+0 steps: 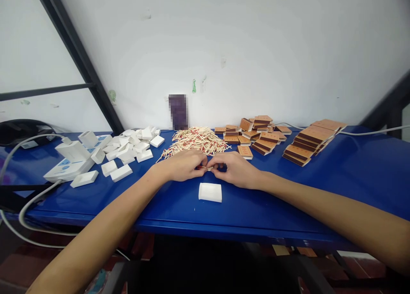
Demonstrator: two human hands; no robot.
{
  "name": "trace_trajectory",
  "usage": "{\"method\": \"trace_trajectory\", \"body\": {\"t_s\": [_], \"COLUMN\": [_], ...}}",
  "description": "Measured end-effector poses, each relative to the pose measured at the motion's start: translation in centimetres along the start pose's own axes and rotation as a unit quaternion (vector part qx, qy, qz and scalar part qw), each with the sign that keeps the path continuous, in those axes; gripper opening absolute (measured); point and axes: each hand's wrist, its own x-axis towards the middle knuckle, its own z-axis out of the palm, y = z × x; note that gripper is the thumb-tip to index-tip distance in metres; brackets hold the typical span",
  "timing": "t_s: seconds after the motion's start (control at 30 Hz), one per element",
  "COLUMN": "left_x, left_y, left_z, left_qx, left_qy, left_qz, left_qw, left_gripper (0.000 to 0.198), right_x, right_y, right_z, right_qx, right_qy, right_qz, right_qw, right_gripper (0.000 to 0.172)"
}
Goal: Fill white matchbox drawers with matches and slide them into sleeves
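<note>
Close together at the middle of the blue table, my left hand (187,165) and my right hand (235,169) pinch a few matches (210,169) between their fingertips. Red match heads show by the left fingers; how many are held I cannot tell. Just behind the hands spreads a big loose pile of matches (205,139) with red heads. In front of them, near the table's edge, lies a white matchbox tray (210,192).
On the left are a heap of white trays (134,142) and a white power strip (68,170) with plugs and cables. Brown matchbox sleeves (261,133) are heaped right of the matches, with a stacked row (312,140) farther right. A dark, pixelated upright object (179,112) leans on the wall.
</note>
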Motion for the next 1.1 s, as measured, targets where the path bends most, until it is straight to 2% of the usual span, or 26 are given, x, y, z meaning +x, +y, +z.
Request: {"method": "trace_trajectory", "body": {"t_s": [0.27,0.57,0.97,1.1], "left_x": [-0.3,0.0,0.0,-0.2], "left_y": [0.2,1.0,0.9,0.9], "left_z": [-0.3,-0.6,-0.3,-0.5], "left_qx": [-0.036,0.002,-0.03,-0.01], "left_qy": [-0.041,-0.065,-0.057,-0.056], "left_qz": [-0.024,-0.057,-0.059,-0.063], "left_qw": [0.998,0.996,0.996,0.996], "left_gripper": [0.02,0.009,0.01,0.013], "right_x": [-0.1,-0.3,-0.3,-0.3], "right_y": [-0.6,-0.3,0.0,-0.2], "right_z": [-0.2,0.1,0.3,0.2], "right_qx": [0.018,-0.026,0.0,-0.006], "right_qy": [-0.001,-0.01,-0.001,0.001], "right_qz": [0.056,-0.002,-0.006,-0.012], "right_qw": [0.998,1.0,1.0,1.0], "right_gripper": [0.017,0.016,0.014,0.014]}}
